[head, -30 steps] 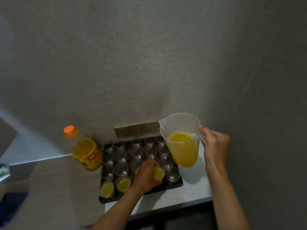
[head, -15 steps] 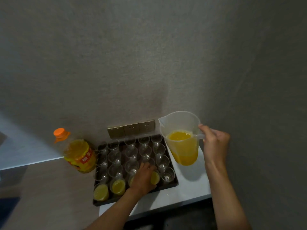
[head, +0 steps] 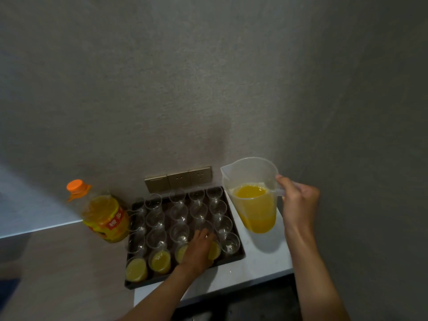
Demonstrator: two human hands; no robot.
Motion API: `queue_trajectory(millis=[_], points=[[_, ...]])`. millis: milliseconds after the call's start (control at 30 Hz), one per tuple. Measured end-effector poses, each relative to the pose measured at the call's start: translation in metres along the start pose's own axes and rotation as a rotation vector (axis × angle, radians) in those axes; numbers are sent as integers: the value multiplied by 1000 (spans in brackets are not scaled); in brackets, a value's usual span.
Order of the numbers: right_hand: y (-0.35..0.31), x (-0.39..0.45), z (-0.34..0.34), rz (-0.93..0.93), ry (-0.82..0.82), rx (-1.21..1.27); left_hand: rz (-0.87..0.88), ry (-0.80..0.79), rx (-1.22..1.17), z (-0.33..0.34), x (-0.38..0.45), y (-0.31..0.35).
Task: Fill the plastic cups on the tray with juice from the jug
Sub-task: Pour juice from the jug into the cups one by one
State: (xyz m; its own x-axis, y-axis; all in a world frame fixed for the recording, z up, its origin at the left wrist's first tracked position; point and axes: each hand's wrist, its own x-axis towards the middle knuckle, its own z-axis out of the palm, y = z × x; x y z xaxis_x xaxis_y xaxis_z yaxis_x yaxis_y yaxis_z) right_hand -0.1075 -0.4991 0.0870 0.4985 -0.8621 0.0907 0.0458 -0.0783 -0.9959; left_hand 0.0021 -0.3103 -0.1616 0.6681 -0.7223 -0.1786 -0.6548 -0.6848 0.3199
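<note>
Four cups in the front row of the dark tray (head: 234, 257) hold juice: the first filled cup (head: 136, 271) at the lower-left corner, the second filled cup (head: 160, 261) beside it, and two more partly hidden under the left hand (head: 196, 249). That hand lies over the front row with its fingers curved around the fourth filled cup (head: 214, 249); how firmly it holds cannot be told. One empty cup (head: 230, 243) stands at the row's right end, close to the tray's right rim. The rows of clear cups (head: 178, 213) behind are empty and packed edge to edge, leaving no gaps between them.

The right hand (head: 300, 202), at centre right of the frame, grips the handle of the translucent jug (head: 253, 198), held upright above the white counter (head: 261, 262), just right of the tray. The jug is about half full of juice. Bare counter shows to the right of the tray and in front of it, up to the counter's front edge. The juice bottle (head: 104, 215) with its orange cap stands against the tray's left side. Wall sockets (head: 178, 179) sit just behind the tray's far edge.
</note>
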Motion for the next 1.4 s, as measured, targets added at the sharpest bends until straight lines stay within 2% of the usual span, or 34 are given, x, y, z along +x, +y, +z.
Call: queue_trajectory(millis=[500,700,933,1100,1400], points=[[-5,-2,-4,33,5,-25,-57,19,-57,0,-3,4],[-6,-2,-7,37,13,-35,43,89,-81,-5,6,18],[-1,5,-13,19,30,-28,71,-4,17,-7,23,38],[2,8,-17,24,33,-32,17,-62,108,-2,28,44],[9,16,-20,42,56,-39,22,10,-10,4,27,46]])
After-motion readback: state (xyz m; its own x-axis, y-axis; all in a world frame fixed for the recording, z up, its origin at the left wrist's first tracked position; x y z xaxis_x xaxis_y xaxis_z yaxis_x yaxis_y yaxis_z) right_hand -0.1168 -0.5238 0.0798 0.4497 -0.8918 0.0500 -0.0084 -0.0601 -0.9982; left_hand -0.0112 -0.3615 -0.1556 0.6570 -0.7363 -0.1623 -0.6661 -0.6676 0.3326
